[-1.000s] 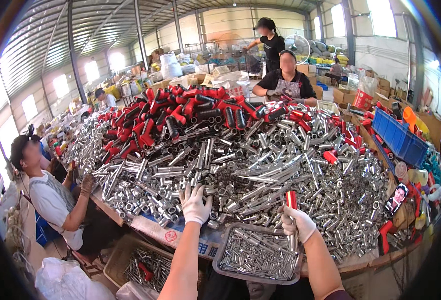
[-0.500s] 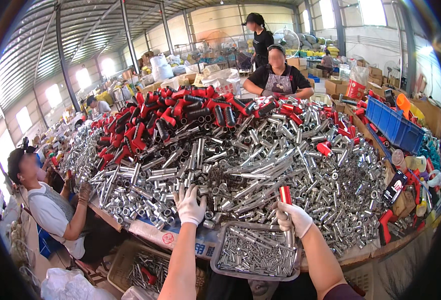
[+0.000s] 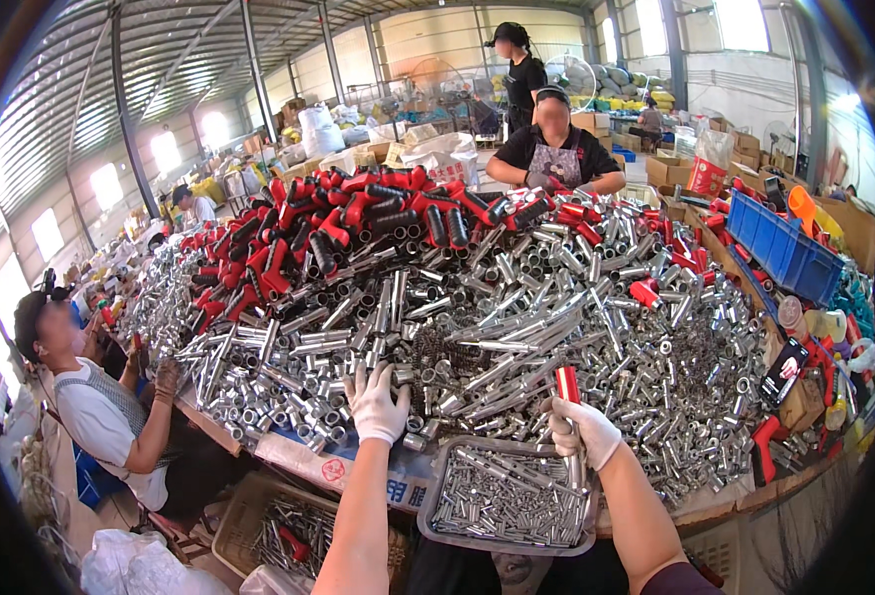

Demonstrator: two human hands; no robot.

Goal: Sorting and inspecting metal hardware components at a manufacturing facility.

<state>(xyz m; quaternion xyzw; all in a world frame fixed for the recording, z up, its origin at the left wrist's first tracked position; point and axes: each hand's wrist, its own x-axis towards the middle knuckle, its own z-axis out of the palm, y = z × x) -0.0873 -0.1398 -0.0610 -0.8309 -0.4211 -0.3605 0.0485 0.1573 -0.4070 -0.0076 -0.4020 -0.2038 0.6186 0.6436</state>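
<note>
We see a long desk (image 3: 725, 501) buried under a heap of shiny metal tubes (image 3: 517, 327), with red-and-black handles (image 3: 358, 223) piled at its far end. A grey tray of tubes (image 3: 512, 496) sits at the near edge, a blue crate (image 3: 784, 248) along the right side.

Tray (image 3: 437, 496) before tube pile (image 3: 517, 327)

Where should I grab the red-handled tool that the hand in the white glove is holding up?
Probably by the red handle at its top, coming down from above. The tool stands almost upright in the right hand, so that end pokes up free above the glove. The silver shaft below is wrapped by the fingers and dips toward the tray of metal parts.
</note>
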